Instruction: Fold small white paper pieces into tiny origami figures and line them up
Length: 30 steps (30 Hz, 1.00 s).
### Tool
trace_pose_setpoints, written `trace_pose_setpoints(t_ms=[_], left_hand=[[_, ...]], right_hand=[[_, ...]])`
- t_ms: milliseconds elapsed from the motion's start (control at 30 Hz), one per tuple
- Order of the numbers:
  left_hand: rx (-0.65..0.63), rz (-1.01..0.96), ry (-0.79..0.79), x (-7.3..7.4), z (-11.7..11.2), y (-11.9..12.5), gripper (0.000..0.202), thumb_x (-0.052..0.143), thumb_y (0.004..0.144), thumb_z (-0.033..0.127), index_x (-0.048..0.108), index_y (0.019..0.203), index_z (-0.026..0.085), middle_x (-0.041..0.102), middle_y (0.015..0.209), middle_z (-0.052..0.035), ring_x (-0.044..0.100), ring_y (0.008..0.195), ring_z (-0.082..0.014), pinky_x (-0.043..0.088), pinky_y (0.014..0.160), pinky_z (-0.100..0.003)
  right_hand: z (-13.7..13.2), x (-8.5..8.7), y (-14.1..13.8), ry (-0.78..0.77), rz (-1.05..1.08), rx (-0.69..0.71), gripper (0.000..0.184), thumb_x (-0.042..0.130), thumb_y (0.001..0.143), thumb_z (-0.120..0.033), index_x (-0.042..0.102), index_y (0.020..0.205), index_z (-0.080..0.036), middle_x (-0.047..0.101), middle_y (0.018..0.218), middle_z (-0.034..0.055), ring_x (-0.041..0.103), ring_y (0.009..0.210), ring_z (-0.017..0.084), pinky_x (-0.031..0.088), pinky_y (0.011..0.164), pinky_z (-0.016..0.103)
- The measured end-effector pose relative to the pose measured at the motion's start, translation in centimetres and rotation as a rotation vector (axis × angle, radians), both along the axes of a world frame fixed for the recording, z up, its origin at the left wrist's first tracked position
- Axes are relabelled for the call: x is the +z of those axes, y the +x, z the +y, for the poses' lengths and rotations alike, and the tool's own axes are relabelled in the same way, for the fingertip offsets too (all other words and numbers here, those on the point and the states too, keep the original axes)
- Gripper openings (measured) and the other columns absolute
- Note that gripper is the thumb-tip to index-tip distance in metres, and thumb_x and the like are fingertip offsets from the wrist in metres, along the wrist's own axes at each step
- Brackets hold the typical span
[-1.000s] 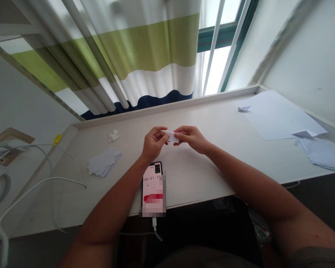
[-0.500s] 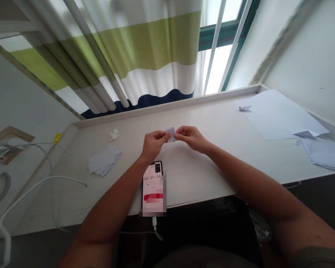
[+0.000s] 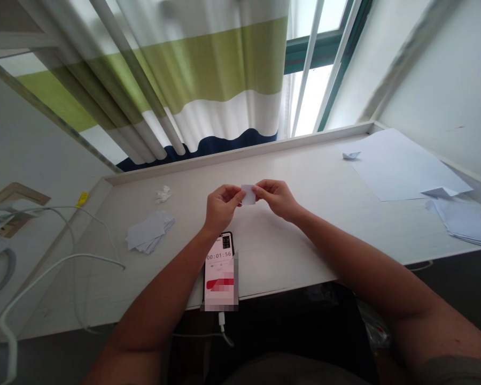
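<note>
A small white piece of folded paper (image 3: 248, 195) is held up over the middle of the white desk (image 3: 280, 251). My left hand (image 3: 222, 205) pinches its left side, thumb in front. At its upper right edge, my right hand (image 3: 277, 197) grips it between thumb and fingertips. The fingers behind the paper are partly hidden. Below my left wrist lies a phone (image 3: 219, 270) with a timer on its screen, reading 00:01:56.
Left on the desk are a stack of paper pieces (image 3: 149, 233), a crumpled white wad (image 3: 163, 194) and white cables (image 3: 64, 259). At right lie a large paper sheet (image 3: 404, 166), a small folded paper boat (image 3: 351, 155) and a paper stack (image 3: 467, 222). A curtain (image 3: 224, 64) hangs behind.
The paper has shifted slightly right and turned more upright and square to me. My right fingers have moved up toward its top corner; both hands keep their grip.
</note>
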<state>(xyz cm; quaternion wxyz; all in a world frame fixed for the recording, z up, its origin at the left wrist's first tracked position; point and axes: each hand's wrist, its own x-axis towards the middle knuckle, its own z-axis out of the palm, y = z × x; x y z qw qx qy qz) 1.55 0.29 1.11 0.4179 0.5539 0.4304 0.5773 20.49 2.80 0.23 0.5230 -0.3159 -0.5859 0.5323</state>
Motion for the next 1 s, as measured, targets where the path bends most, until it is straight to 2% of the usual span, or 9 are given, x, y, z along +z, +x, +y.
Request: trace_pose_setpoints(t_ms=[133, 267, 467, 600, 733, 867, 1000], left_hand=[[0.048, 0.059, 0.053, 0.2, -0.5, 0.1, 0.023, 0.091, 0.080, 0.036, 0.081, 0.089, 0.017, 0.079, 0.080, -0.0032, 0.071, 0.069, -0.0143, 0.060, 0.065, -0.028], [0.078, 0.146, 0.065, 0.3, -0.8, 0.1, 0.016, 0.088, 0.083, 0.030, 0.085, 0.092, 0.018, 0.082, 0.086, -0.0047, 0.074, 0.074, -0.0162, 0.062, 0.072, -0.030], [0.121, 0.144, 0.099, -0.5, -0.2, -0.2, 0.016, 0.086, 0.084, 0.032, 0.087, 0.095, 0.019, 0.083, 0.087, -0.0048, 0.075, 0.075, -0.0174, 0.063, 0.076, -0.032], [0.133, 0.142, 0.088, -0.7, -0.1, -0.1, 0.015, 0.087, 0.084, 0.031, 0.086, 0.092, 0.019, 0.083, 0.088, -0.0052, 0.077, 0.080, -0.0194, 0.064, 0.080, -0.034], [0.096, 0.122, 0.070, -0.4, -0.3, 0.0, 0.019, 0.088, 0.084, 0.033, 0.085, 0.096, 0.018, 0.083, 0.090, -0.0061, 0.077, 0.082, -0.0194, 0.063, 0.079, -0.033], [0.039, 0.116, 0.009, -0.2, -0.2, -0.1, 0.030, 0.086, 0.086, 0.038, 0.081, 0.107, 0.016, 0.081, 0.085, -0.0052, 0.075, 0.074, -0.0175, 0.061, 0.069, -0.030], [-0.080, 0.198, -0.022, 0.2, -0.3, -0.2, 0.031, 0.084, 0.089, 0.048, 0.081, 0.091, 0.017, 0.080, 0.078, -0.0058, 0.074, 0.065, -0.0179, 0.058, 0.064, -0.030]], right_hand=[[0.2, -0.1, 0.0, -0.023, 0.009, -0.029, 0.058, 0.090, 0.075, -0.073, 0.077, 0.083, -0.017, 0.075, 0.075, 0.0048, 0.067, 0.068, 0.016, 0.059, 0.063, 0.030], [0.1, 0.0, 0.2, -0.033, -0.063, -0.040, 0.056, 0.087, 0.081, -0.071, 0.080, 0.087, -0.016, 0.074, 0.072, 0.0055, 0.064, 0.062, 0.015, 0.053, 0.048, 0.025], [-0.1, 0.2, 0.2, 0.002, -0.147, -0.028, 0.051, 0.081, 0.089, -0.067, 0.082, 0.092, -0.016, 0.075, 0.075, 0.0070, 0.069, 0.066, 0.017, 0.055, 0.045, 0.023], [-0.4, 0.3, 0.1, -0.015, -0.217, -0.002, 0.050, 0.078, 0.092, -0.066, 0.078, 0.087, -0.016, 0.072, 0.067, 0.0054, 0.068, 0.056, 0.016, 0.049, 0.037, 0.021], [-0.7, 0.4, -0.4, -0.063, -0.194, 0.035, 0.055, 0.082, 0.087, -0.070, 0.071, 0.079, -0.017, 0.070, 0.060, 0.0040, 0.064, 0.046, 0.013, 0.047, 0.035, 0.021], [-0.6, 0.4, -0.6, -0.089, -0.116, 0.048, 0.061, 0.084, 0.081, -0.076, 0.069, 0.078, -0.017, 0.068, 0.058, 0.0027, 0.067, 0.047, 0.015, 0.048, 0.037, 0.022], [-0.7, 0.7, -0.2, -0.067, -0.086, 0.048, 0.063, 0.083, 0.079, -0.080, 0.070, 0.079, -0.017, 0.070, 0.063, 0.0027, 0.069, 0.049, 0.015, 0.048, 0.040, 0.022]])
